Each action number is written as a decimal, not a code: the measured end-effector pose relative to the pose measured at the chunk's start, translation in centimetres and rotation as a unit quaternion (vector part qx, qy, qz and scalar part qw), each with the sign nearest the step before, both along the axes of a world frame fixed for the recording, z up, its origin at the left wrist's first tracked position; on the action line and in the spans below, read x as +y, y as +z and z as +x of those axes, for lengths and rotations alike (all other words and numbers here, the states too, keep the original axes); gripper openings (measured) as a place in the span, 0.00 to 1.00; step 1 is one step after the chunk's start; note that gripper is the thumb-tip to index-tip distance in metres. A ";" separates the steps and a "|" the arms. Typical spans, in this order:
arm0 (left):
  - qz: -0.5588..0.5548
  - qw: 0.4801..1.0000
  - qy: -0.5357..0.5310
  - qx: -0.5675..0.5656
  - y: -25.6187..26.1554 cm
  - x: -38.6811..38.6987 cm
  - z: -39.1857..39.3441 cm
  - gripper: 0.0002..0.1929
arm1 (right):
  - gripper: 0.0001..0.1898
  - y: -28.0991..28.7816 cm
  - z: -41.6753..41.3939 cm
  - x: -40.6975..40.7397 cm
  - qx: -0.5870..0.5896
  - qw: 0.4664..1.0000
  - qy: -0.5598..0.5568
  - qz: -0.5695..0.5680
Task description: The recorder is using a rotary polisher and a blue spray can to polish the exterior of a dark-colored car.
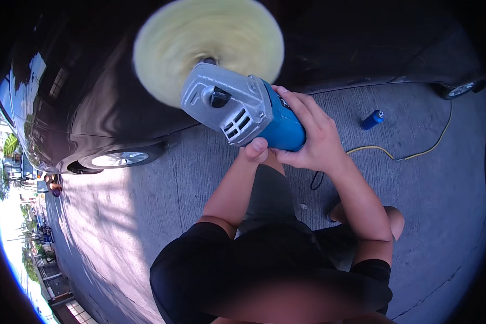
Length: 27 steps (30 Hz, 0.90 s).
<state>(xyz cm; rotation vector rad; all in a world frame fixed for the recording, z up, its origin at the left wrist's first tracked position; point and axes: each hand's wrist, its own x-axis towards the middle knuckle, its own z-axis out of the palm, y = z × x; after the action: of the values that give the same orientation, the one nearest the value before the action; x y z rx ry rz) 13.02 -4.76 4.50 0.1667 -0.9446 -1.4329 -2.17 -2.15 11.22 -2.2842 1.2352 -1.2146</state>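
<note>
A blue and grey power polisher [283,125] is between my hands, its grey gear housing pointing up and left. Its round yellow pad [210,44] looks blurred, as if spinning, and lies over the dark side of a car [105,77]. My right hand [316,129] grips the blue body from the right side. Only the thumb of my left hand [256,150] shows clearly, at the lower edge of the tool; the rest is hidden beneath it.
A blue spray can [372,120] stands on the concrete at the right. Near it runs a yellow cord [425,152]. Car wheels [121,158] are at the left and far right. A person [53,185] is low by the car's far left end.
</note>
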 end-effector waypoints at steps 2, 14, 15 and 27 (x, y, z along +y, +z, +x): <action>-0.001 0.999 -0.041 -0.002 -0.4 0.1 -0.9 0.55 | 0.53 -0.7 -1.2 0.6 0.000 1.000 -0.022 -0.010; 0.041 0.990 -0.134 -0.016 -6.4 -1.0 -9.2 0.47 | 0.53 -4.3 -10.0 0.3 0.007 0.995 -0.091 -0.038; 0.058 0.989 -0.135 -0.023 -6.8 -0.9 -9.8 0.47 | 0.53 -4.5 -10.7 0.3 0.005 0.995 -0.090 -0.037; 0.052 0.993 -0.076 -0.080 -5.9 -1.1 -16.1 0.43 | 0.54 -7.6 -16.3 1.9 -0.020 0.989 -0.134 0.058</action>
<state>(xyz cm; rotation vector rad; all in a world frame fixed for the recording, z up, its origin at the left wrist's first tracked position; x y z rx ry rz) -3.09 -5.83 -1.39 0.2955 -1.0316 -1.6294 -18.51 -0.26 3.61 -2.0492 1.5936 -1.2318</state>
